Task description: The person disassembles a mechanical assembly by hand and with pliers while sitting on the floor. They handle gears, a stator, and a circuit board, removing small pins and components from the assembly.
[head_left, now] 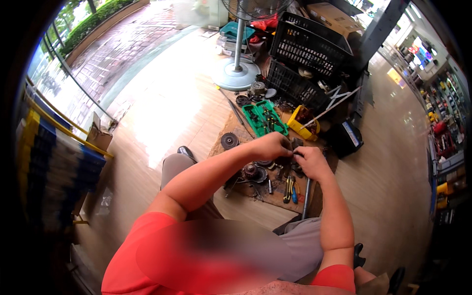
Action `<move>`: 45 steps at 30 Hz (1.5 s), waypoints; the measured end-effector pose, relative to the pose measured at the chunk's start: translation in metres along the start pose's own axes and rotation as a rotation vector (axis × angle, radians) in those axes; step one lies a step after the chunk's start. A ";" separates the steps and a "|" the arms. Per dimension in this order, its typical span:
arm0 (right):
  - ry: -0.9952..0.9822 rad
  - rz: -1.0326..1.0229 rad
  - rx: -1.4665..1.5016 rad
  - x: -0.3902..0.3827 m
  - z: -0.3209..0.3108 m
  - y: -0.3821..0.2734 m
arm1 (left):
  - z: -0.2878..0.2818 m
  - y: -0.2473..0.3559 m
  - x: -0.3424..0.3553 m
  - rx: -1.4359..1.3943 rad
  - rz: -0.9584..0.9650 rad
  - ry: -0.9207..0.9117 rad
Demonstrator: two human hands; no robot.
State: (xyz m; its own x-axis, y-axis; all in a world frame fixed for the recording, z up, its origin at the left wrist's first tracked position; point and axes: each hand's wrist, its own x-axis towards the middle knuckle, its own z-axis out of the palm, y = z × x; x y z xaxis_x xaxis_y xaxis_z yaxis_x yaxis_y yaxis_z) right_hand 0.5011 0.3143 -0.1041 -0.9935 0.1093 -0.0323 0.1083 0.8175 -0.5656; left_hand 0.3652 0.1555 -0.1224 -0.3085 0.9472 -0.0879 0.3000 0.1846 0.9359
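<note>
My left hand and my right hand meet over a low work surface covered with brown cardboard. Both are closed, fingertips pinched around a small dark part whose kind I cannot make out. Below them lie pliers with yellow-and-black handles, a blue-handled tool and a short metal socket. Nearer my left forearm sit a motor rotor and a dark round disc. A long metal bar extends below my right hand.
Beyond my hands stand an open green tool case and a yellow bin of parts. Stacked black crates, a fan's round base and a black box border the work area. Blue-and-yellow racking is at left.
</note>
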 end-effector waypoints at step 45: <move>0.283 0.238 0.547 0.009 0.039 0.005 | 0.038 -0.020 0.025 -0.170 -0.109 0.685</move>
State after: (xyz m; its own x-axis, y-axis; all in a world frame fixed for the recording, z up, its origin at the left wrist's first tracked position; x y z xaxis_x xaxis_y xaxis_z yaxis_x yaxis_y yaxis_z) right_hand 0.4912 0.2971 -0.1391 -0.8891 0.4566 -0.0327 0.2160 0.3555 -0.9094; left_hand 0.3860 0.1852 -0.1564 -0.8433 0.5374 -0.0016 0.1078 0.1722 0.9791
